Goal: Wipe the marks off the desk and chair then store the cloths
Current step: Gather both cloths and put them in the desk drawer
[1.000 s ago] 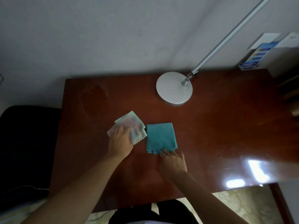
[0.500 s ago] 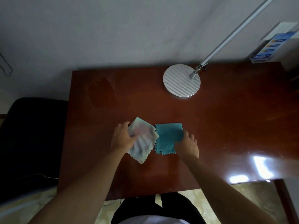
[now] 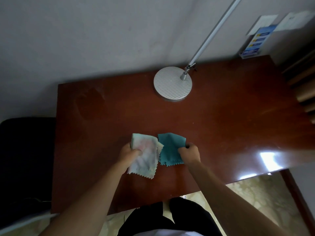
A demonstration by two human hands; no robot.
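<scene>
Two small cloths are held side by side just above the middle of the dark red-brown desk (image 3: 221, 126). My left hand (image 3: 128, 153) grips the pale, pink-stained cloth (image 3: 146, 159) by its left side, and the cloth hangs down from the fingers. My right hand (image 3: 190, 153) pinches the right edge of the teal cloth (image 3: 167, 149), whose zigzag lower edge droops toward the desk. The black chair (image 3: 25, 159) stands to the left of the desk.
A silver lamp base (image 3: 172, 83) with a slanted pole (image 3: 214, 29) sits at the back of the desk. A dull smudge (image 3: 90, 103) shows on the desk's back left. Leaflets (image 3: 257, 43) hang on the wall at right. Wooden slats (image 3: 305, 86) border the right edge.
Both cloths lay flat on the desk a second ago. Each hand has since closed on its cloth and lifted it, so both now hang from the fingers.
</scene>
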